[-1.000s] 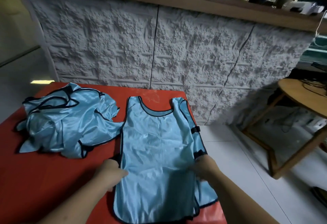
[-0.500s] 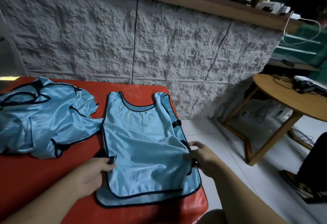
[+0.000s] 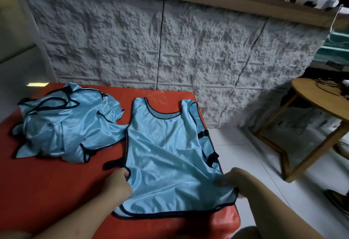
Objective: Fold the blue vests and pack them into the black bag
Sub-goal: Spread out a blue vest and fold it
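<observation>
A light blue vest (image 3: 166, 155) with dark trim lies flat, neck away from me, on the right part of the red table (image 3: 47, 185). My left hand (image 3: 118, 185) pinches its left side edge low down. My right hand (image 3: 233, 181) grips its right side edge near the bottom corner, fingers curled over the cloth. A crumpled heap of more blue vests (image 3: 64, 125) lies at the table's back left. No black bag is in view.
A white textured wall (image 3: 170, 46) rises behind the table under a wooden ledge. A round wooden side table (image 3: 321, 97) stands on the tiled floor to the right. The red table's right edge drops off beside the vest.
Both hands have slid down the vest's sides toward its bottom hem, and the vest lies smoother. The camera has swung back left.
</observation>
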`<state>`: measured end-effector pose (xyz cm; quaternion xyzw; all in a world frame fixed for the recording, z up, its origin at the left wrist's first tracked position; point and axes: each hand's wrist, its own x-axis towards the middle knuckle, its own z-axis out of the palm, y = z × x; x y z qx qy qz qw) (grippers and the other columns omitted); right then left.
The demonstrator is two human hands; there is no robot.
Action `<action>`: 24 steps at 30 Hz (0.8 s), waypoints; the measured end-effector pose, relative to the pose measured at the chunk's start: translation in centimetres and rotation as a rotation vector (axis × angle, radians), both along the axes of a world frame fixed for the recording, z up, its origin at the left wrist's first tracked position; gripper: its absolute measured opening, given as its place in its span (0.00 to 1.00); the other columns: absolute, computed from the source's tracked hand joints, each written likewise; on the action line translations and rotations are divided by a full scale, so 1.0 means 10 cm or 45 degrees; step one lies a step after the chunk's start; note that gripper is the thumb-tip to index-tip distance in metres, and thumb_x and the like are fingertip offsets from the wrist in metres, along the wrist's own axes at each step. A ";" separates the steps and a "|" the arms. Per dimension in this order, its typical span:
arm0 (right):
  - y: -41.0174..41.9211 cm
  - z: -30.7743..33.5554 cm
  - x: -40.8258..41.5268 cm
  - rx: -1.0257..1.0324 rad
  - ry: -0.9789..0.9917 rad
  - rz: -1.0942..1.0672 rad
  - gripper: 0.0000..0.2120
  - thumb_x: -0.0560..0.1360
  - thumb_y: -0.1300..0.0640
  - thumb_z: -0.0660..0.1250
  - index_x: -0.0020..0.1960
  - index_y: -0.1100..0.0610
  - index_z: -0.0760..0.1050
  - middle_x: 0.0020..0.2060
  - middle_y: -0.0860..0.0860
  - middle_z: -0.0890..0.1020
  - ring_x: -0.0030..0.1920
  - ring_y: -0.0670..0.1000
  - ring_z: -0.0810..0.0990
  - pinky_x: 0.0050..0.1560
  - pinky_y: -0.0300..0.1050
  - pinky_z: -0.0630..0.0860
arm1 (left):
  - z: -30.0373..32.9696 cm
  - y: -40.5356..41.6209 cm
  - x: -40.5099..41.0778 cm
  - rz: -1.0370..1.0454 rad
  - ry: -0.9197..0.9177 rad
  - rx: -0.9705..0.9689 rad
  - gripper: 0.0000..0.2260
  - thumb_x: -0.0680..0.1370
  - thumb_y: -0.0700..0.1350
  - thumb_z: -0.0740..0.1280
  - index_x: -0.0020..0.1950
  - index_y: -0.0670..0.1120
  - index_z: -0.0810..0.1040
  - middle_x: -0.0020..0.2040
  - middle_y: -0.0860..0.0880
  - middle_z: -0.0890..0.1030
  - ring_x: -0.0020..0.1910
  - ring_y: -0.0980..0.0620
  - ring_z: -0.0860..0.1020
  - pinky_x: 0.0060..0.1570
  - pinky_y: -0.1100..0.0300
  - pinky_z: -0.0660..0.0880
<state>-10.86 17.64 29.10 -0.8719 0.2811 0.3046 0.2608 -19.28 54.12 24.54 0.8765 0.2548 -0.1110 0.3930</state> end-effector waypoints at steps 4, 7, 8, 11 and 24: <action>0.10 0.11 -0.11 -0.223 0.176 0.297 0.27 0.66 0.47 0.81 0.53 0.62 0.75 0.34 0.57 0.80 0.35 0.54 0.79 0.32 0.42 0.75 | 0.05 0.15 -0.06 -0.012 0.052 0.206 0.12 0.73 0.34 0.64 0.52 0.47 0.78 0.52 0.48 0.81 0.47 0.48 0.79 0.39 0.61 0.74; 0.18 0.12 -0.16 -0.302 0.136 0.432 0.19 0.67 0.53 0.81 0.49 0.61 0.77 0.31 0.53 0.78 0.32 0.51 0.77 0.31 0.41 0.75 | 0.09 0.22 -0.13 -0.005 0.053 0.283 0.07 0.73 0.35 0.61 0.42 0.47 0.73 0.47 0.46 0.81 0.46 0.45 0.80 0.40 0.58 0.76; 0.21 0.13 -0.16 -0.293 0.105 0.441 0.17 0.66 0.54 0.81 0.47 0.60 0.78 0.33 0.52 0.78 0.32 0.50 0.77 0.32 0.41 0.76 | 0.10 0.24 -0.14 -0.006 0.045 0.302 0.06 0.73 0.36 0.61 0.42 0.46 0.72 0.46 0.46 0.81 0.46 0.45 0.81 0.41 0.57 0.78; 0.29 0.14 -0.11 -0.229 -0.170 0.405 0.18 0.65 0.48 0.81 0.45 0.61 0.82 0.38 0.53 0.84 0.37 0.50 0.82 0.40 0.42 0.80 | 0.16 0.25 -0.17 -0.050 0.033 0.375 0.08 0.72 0.36 0.62 0.50 0.45 0.72 0.48 0.46 0.80 0.46 0.45 0.80 0.44 0.56 0.79; 0.79 -0.23 0.63 -0.156 -0.640 0.413 0.10 0.75 0.58 0.65 0.53 0.55 0.84 0.51 0.54 0.85 0.52 0.58 0.82 0.50 0.46 0.79 | 0.27 -0.10 0.11 -0.852 -0.056 0.664 0.15 0.72 0.54 0.67 0.56 0.59 0.67 0.57 0.57 0.68 0.67 0.53 0.69 0.63 0.58 0.71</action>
